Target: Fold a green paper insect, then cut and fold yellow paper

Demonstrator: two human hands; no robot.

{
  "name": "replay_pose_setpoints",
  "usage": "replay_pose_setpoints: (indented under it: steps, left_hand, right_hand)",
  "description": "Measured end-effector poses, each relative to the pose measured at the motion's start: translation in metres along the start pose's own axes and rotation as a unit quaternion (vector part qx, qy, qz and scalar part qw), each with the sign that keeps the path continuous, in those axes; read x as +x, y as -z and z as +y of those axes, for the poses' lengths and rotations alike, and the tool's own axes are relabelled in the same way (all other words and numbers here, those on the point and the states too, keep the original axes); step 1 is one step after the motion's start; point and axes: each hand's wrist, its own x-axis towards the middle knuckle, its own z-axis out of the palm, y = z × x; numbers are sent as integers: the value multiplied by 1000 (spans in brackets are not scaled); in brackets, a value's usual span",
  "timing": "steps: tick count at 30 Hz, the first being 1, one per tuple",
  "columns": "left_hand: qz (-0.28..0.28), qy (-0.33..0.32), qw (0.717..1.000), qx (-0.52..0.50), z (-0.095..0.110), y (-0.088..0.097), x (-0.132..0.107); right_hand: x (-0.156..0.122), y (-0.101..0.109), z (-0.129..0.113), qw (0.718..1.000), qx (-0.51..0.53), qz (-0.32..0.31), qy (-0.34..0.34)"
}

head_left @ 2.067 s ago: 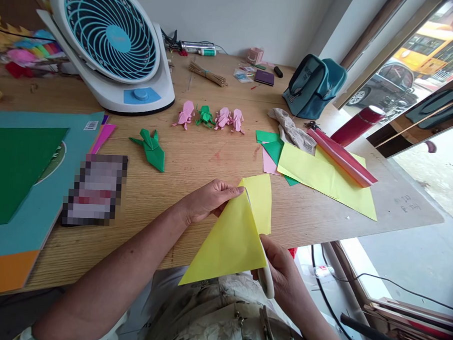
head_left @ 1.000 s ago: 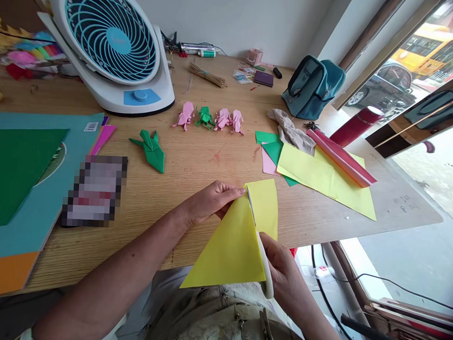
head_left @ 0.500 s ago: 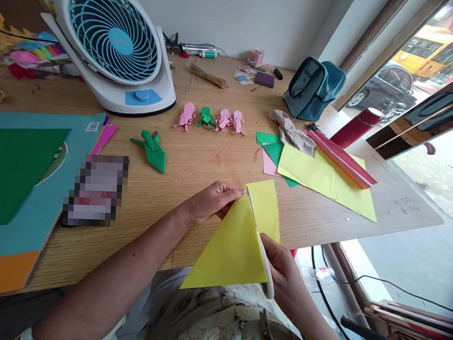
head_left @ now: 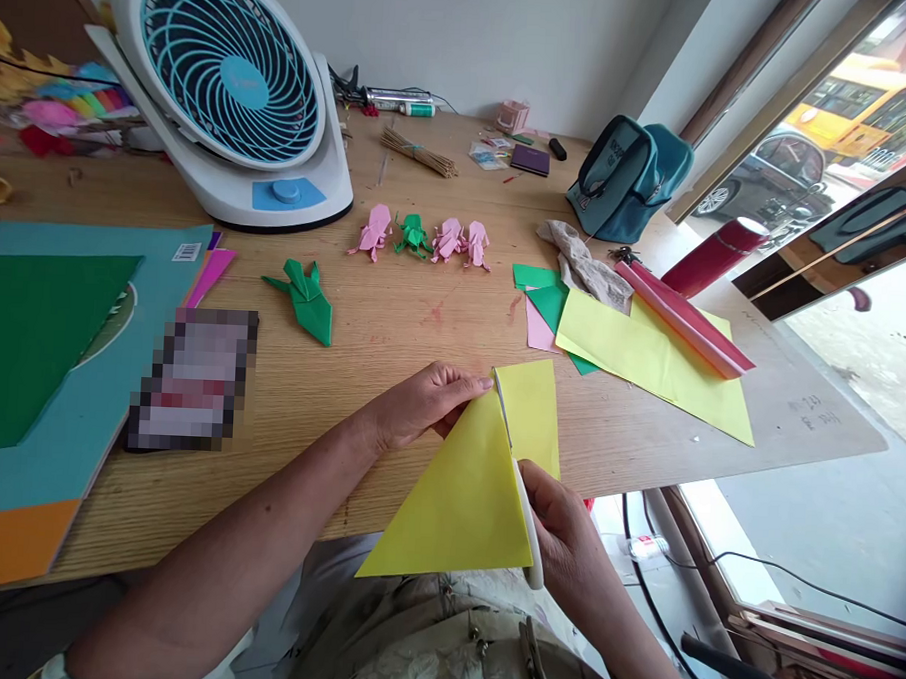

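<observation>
A sheet of yellow paper is in front of me, its near part a triangle reaching past the table's front edge. My left hand pinches its far edge between thumb and fingers. In my right hand are scissors with white handles, closed along a cut line. A thin strip of blade shows between the triangle and the yellow part on the right; the rest is hidden by paper. Beyond my hands stand small folded paper figures, pink and green. A larger green folded piece lies to their left.
A white and blue fan stands at the back left. Coloured sheets, a pink roll, a red flask and a teal bag are on the right. A blurred phone-like object and a large teal folder lie left.
My right hand and the scissors have shifted slightly up along the cut line. The left hand keeps its pinch on the paper in the same place.
</observation>
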Motion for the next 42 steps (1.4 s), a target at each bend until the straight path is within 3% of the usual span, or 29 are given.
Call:
replay_pose_setpoints:
  steps: [32,38,42]
  left_hand:
    - [34,14,999,-20,-6,7,13]
    - [69,14,997,-39,-9,12,16]
    - [89,11,994,-67,-10,19,19]
  right_hand:
    - [16,7,3,999,-43,-11,-23]
    - [37,21,2,999,-34,-7,-1]
    - [64,37,1,999,47,-23,2]
